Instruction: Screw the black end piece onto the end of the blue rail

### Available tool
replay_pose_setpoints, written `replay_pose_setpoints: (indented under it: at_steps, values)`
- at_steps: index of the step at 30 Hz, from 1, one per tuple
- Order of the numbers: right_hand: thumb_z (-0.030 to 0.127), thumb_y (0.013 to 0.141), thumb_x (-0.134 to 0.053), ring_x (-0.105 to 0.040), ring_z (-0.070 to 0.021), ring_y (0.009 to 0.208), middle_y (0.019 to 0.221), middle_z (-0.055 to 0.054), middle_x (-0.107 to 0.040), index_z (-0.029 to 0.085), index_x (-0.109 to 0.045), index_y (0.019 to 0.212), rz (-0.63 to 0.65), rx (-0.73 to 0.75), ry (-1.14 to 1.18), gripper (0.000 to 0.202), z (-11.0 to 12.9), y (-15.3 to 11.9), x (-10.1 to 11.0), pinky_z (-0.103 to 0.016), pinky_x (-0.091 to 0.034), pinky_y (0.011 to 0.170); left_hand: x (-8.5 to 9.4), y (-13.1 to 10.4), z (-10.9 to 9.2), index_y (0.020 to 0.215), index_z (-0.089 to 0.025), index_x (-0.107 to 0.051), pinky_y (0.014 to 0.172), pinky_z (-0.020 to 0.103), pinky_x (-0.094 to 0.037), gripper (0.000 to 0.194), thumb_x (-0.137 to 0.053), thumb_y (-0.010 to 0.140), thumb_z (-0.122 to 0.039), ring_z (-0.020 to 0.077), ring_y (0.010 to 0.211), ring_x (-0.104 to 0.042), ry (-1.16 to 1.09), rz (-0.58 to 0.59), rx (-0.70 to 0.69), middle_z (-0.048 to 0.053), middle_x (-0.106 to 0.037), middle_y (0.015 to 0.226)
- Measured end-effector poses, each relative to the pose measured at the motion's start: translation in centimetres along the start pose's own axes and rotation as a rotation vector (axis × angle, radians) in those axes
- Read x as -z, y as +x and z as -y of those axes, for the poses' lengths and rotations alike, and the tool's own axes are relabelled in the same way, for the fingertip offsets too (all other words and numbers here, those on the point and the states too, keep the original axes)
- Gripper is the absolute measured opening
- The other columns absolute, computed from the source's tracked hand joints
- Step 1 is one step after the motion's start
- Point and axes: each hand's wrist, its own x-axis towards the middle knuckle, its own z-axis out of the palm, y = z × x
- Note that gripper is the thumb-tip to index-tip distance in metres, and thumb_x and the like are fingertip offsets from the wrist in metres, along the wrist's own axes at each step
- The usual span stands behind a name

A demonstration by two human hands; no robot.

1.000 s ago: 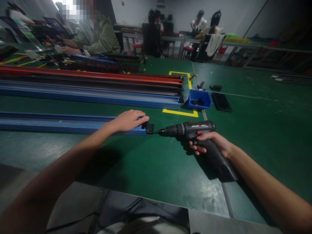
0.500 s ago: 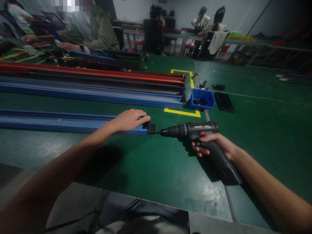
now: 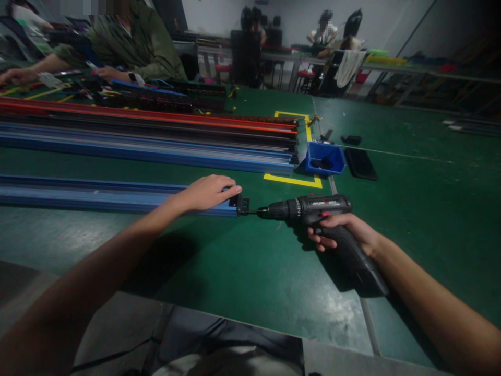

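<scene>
My right hand (image 3: pixel 332 232) is wrapped around the grip of a black cordless drill (image 3: pixel 323 206), which points left. The drill's thin bit (image 3: pixel 252 211) meets a small black end piece (image 3: pixel 243 206) at the right end of a long blue metal rail (image 3: pixel 117 197). Over that same end lies my left hand (image 3: pixel 213 192), its thumb towards the black piece and its other fingers curled over the far side of the rail, partly hidden.
Beyond the rail lie more blue, black and red rails (image 3: pixel 176 149) in a row. Yellow tape (image 3: pixel 293 180) marks the green table (image 3: pixel 250 271). A blue bin (image 3: pixel 324 158) with dark parts stands beside a flat black object (image 3: pixel 360 163). Across the table, a person in a green sleeve (image 3: pixel 156 47) handles wires.
My hands, the drill and the rail keep their places. The person across the table has moved one hand further left.
</scene>
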Motion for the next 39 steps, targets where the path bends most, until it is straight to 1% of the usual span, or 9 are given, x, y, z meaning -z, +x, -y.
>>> replay_pose_setpoints:
  at_steps: [5,10,23,28,34,39]
  values:
    - [0.021,0.088,-0.069,-0.062,-0.0085,0.054,0.085,-0.011,-0.074,0.002,-0.077,0.101,-0.013,-0.007,0.003,0.024,-0.01,0.03,-0.10,-0.027,-0.061,0.073,0.01,0.00,-0.04,0.102,-0.021,-0.071,0.073,0.031,-0.043,0.061,-0.028,0.107,-0.064,0.0241,0.093,-0.068,-0.001,0.002,0.003,0.008,-0.074,0.104]
    - [0.020,0.088,-0.068,-0.063,-0.0096,0.055,0.085,-0.010,-0.074,0.004,-0.077,0.101,-0.012,0.005,-0.011,0.022,-0.03,0.04,-0.11,-0.029,-0.061,0.074,-0.04,0.04,0.04,0.103,-0.021,-0.072,0.073,0.032,-0.043,0.062,-0.027,0.107,-0.064,0.0247,0.094,-0.068,0.014,0.006,0.008,0.008,-0.075,0.106]
    - [0.020,0.088,-0.068,-0.062,-0.0094,0.056,0.085,-0.011,-0.072,0.001,-0.075,0.101,-0.007,0.006,0.000,0.024,-0.03,0.07,-0.17,-0.029,-0.061,0.074,0.06,-0.02,-0.03,0.104,-0.021,-0.072,0.074,0.032,-0.042,0.063,-0.026,0.107,-0.065,0.0250,0.094,-0.067,0.003,0.007,0.008,0.008,-0.074,0.106]
    - [0.021,0.089,-0.068,-0.062,-0.0092,0.056,0.084,-0.010,-0.073,0.004,-0.075,0.100,-0.028,0.004,-0.012,0.022,-0.03,-0.06,-0.32,-0.028,-0.061,0.075,0.14,-0.05,-0.14,0.103,-0.021,-0.072,0.073,0.032,-0.042,0.061,-0.028,0.107,-0.063,0.0239,0.091,-0.067,0.005,-0.002,0.010,0.008,-0.075,0.105]
    - [0.022,0.086,-0.071,-0.061,-0.0083,0.055,0.083,-0.010,-0.073,0.002,-0.076,0.100,-0.022,0.006,-0.022,0.025,0.04,0.02,-0.34,-0.027,-0.060,0.073,0.05,-0.05,0.00,0.105,-0.021,-0.072,0.075,0.033,-0.043,0.061,-0.028,0.106,-0.064,0.0244,0.094,-0.067,-0.010,-0.001,0.009,0.008,-0.074,0.107]
    - [0.022,0.086,-0.070,-0.060,-0.0084,0.055,0.084,-0.010,-0.073,0.004,-0.077,0.098,-0.026,-0.006,-0.017,0.022,0.16,0.06,-0.57,-0.027,-0.061,0.072,0.02,-0.06,0.03,0.105,-0.021,-0.072,0.076,0.033,-0.044,0.060,-0.029,0.106,-0.063,0.0246,0.095,-0.067,-0.018,-0.009,0.013,0.008,-0.075,0.108]
